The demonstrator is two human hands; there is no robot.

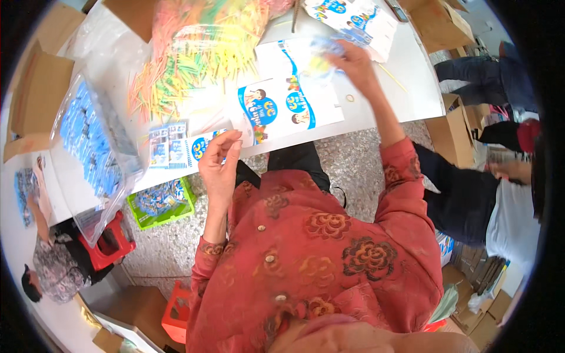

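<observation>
Two bare hands are over the white worktop (pixel 409 97) as I watch from afar. Leftmost I see a clear plastic tub (pixel 94 226) of blue packets (pixel 91 141), its long axis slanting down toward the right; near it, below the worktop, sits a green basket (pixel 144 225). Next, small blue-and-white sachets (pixel 168 146) lie at the near edge, their row running along it and rising rightward. Beyond them spreads a heap of coloured sticks (pixel 194 67). My left hand (pixel 219 159) hangs curled beside the row's right end; I cannot tell whether its fingertips meet. Further right, flat printed bags (pixel 297 97) point away from me, far ends leaning left. Above them, my right hand's (pixel 356 65) grip is clamped on a blue-and-clear packet (pixel 319 65), too blurred for me to read its long axis. A rubber band (pixel 349 97) lies near that wrist.
</observation>
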